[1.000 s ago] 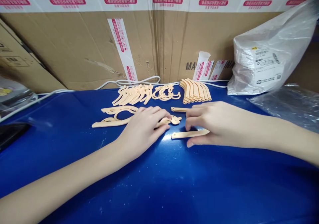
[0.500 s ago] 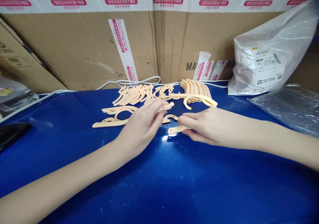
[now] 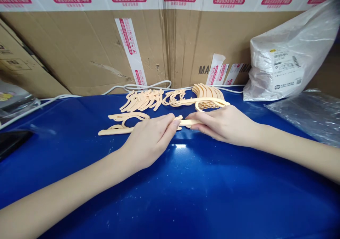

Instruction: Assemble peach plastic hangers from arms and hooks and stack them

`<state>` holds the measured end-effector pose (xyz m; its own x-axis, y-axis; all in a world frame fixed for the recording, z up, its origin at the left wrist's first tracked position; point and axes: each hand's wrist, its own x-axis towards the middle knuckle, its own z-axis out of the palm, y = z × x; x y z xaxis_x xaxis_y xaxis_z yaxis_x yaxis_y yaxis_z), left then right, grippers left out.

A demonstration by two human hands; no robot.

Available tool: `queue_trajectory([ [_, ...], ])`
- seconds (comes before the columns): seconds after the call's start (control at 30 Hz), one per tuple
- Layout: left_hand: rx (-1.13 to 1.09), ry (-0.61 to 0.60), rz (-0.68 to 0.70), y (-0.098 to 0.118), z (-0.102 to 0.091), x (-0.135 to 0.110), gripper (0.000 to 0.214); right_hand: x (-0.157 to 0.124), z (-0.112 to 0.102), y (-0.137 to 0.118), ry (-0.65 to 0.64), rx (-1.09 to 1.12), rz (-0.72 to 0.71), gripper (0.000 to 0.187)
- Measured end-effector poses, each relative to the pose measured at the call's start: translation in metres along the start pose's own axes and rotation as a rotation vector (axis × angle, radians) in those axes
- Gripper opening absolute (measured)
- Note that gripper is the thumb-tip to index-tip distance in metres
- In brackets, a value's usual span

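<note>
My left hand [image 3: 150, 138] is closed on a cream plastic hanger piece, whose knobbed end [image 3: 179, 118] pokes out past the thumb. My right hand [image 3: 224, 125] pinches another cream hanger arm [image 3: 186, 122]; its flat end meets the left piece between my fingertips. Whether the two are joined I cannot tell. Behind my left hand lie cream hanger parts with a round hook [image 3: 115, 131], partly covered by that hand. A curved cream hanger piece [image 3: 212, 100] is just beyond my right hand, which hides part of it.
At the back of the blue table [image 3: 175, 193] lie a pile of curved pieces [image 3: 142, 101], several small hooks [image 3: 174, 97] and a row of hanger arms [image 3: 208, 91]. Cardboard boxes [image 3: 92, 47], a white cable [image 3: 106, 91], a plastic-wrapped package [image 3: 276, 69] and a dark object [image 3: 14, 143] surround them.
My right hand has moved up and slightly left, bringing its hanger arm against the end of the piece in my left hand. My left hand has shifted slightly.
</note>
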<state>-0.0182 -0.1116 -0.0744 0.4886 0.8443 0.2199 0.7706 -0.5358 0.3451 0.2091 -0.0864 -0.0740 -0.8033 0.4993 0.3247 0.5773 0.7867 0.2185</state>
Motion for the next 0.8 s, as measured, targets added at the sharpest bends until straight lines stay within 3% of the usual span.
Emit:
queue_trajectory([
  [0.43,0.04,-0.054,0.053,0.0004,-0.0051,0.0003,0.03,-0.0006,-0.0013,-0.0013,0.084,-0.019,-0.06,0.039],
  [0.8,0.229,-0.248,0.127,-0.0092,-0.0055,0.0078,0.033,-0.0029,0.0024,-0.0015,0.096,-0.013,-0.08,0.036],
])
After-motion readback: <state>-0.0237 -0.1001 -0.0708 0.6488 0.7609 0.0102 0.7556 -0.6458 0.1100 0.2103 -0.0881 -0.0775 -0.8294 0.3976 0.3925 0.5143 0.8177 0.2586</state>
